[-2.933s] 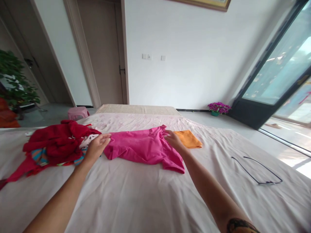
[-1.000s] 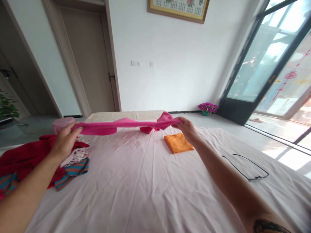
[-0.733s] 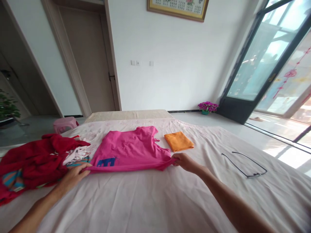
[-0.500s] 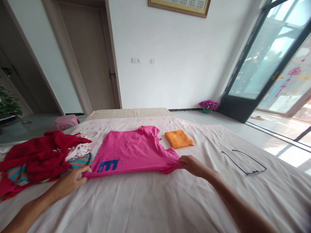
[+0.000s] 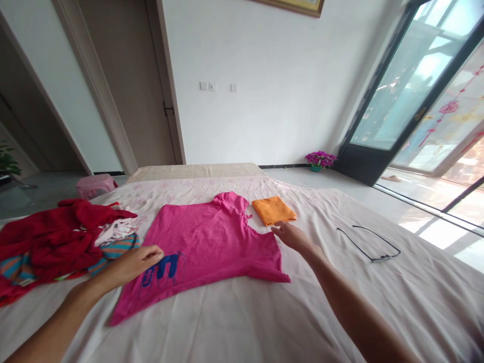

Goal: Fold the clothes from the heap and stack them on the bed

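A pink T-shirt [image 5: 215, 237] with a blue print lies spread on the bed, its hem toward me and its neckline side bunched at the back. My left hand [image 5: 138, 262] hovers over the printed part, its fingers loosely bent and holding nothing. At the shirt's right edge, by the sleeve, is my right hand [image 5: 293, 236]; its fingers are slightly bent and apart, with no cloth gripped. Just behind that hand sits a folded orange cloth [image 5: 274, 209].
A heap of red clothes [image 5: 64, 242] with striped pieces lies on the left of the bed. Eyeglasses [image 5: 378, 254] rest on the sheet [image 5: 227, 327] at the right. A pink stool [image 5: 96, 185] stands beyond the bed, and purple flowers [image 5: 320, 159] are by the wall.
Both hands have let go of the shirt's near edge, which now lies flat and reaches closer to me. My left hand has moved right over the print; my right hand has moved slightly back.
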Tool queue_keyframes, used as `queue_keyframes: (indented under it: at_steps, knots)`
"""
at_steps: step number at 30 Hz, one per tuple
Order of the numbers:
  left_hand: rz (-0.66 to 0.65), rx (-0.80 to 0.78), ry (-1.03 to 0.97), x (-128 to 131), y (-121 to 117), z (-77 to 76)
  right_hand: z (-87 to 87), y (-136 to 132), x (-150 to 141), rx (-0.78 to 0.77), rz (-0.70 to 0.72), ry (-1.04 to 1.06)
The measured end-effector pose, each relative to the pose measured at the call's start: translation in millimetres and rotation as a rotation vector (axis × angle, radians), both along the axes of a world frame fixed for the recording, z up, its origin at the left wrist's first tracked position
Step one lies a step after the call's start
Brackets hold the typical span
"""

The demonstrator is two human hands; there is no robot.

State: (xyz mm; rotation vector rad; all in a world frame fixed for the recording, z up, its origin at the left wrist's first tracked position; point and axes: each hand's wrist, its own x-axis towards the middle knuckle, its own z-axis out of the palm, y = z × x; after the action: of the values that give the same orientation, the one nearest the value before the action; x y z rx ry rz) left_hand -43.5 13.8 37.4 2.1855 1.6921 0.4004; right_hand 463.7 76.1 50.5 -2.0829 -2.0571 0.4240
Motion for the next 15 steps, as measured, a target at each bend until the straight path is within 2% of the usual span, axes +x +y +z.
queue_keyframes:
  at_steps: [3,5,8,11,15]
  knots:
    - [0.031,0.050,-0.047,25,20,-16.3,-19.2,5,-16,0.019,-0.080,-0.040]
    - [0.074,0.128,-0.020,35,27,-36.1,-29.3,2,-19,0.041,-0.080,-0.059]
    - [0.138,0.245,0.141,37,29,-69.4,-39.0,-6,-9,0.070,-0.113,-0.090]
    - [0.193,0.349,0.289,32,25,-93.1,-40.9,-10,3,0.070,-0.130,-0.116]
    - [0.194,0.381,0.370,28,21,-101.9,-31.3,-11,-2,0.096,-0.119,-0.167]
